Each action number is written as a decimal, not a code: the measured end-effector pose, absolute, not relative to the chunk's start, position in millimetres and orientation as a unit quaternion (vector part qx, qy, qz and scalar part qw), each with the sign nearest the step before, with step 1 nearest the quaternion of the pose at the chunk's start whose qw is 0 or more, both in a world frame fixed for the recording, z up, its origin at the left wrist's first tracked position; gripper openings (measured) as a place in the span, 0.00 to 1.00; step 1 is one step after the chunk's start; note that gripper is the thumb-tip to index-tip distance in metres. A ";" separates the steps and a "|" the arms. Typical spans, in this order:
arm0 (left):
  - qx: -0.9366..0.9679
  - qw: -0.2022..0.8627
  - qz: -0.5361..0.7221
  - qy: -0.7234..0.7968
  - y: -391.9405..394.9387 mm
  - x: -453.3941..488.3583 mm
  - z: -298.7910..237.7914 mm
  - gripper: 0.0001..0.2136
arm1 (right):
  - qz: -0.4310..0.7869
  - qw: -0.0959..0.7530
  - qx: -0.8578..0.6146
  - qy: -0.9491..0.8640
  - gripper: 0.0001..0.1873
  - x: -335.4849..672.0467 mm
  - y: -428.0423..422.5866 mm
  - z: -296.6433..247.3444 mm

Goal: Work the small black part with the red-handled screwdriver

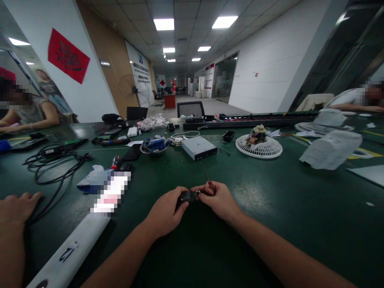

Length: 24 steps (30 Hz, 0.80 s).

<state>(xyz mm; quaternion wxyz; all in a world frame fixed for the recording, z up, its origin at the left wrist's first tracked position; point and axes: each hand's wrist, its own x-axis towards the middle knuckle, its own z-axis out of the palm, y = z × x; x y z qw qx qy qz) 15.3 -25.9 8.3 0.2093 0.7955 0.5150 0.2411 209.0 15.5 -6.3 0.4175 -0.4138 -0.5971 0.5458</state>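
Small black plastic part (pixel 185 196) | location: between both hands, over green workbench (pixel 303 224) | left hand (pixel 165 212): closed, gripping part | right hand (pixel 219 201): closed on red-handled screwdriver (pixel 211 186) | advice: steady shaft, keep aligned

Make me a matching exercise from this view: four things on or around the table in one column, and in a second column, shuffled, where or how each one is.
Things:
1. Red-handled screwdriver
2. Round white fan grille
3. Metal bowl
4. Black power cable

Places or states:
A. Looped on the left of the green table
B. Holding something blue
C. Gripped in the right hand
D. Lying flat with a small part on top

Right pairs: 1-C, 2-D, 3-B, 4-A.
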 end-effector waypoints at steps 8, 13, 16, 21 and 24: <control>0.791 0.209 0.243 0.521 -24.3 15.8 7.8 0.11 | 0.455 0.379 -0.444 -0.673 0.05 210.3 9.5 4.3; 0.813 0.219 0.225 0.490 -24.0 13.8 5.1 0.13 | 0.441 0.386 -0.411 -0.698 0.11 210.5 10.3 2.0; 0.816 0.225 0.223 0.484 -24.0 11.7 3.4 0.14 | 0.430 0.363 -0.433 -0.704 0.09 212.1 12.6 -0.6; 0.813 0.240 0.228 0.478 -24.9 10.6 3.1 0.16 | 0.462 0.325 -0.437 -0.701 0.09 214.2 13.6 -1.0; 0.816 0.244 0.225 0.472 -26.0 11.6 4.1 0.16 | 0.455 0.317 -0.430 -0.712 0.10 214.6 11.7 0.5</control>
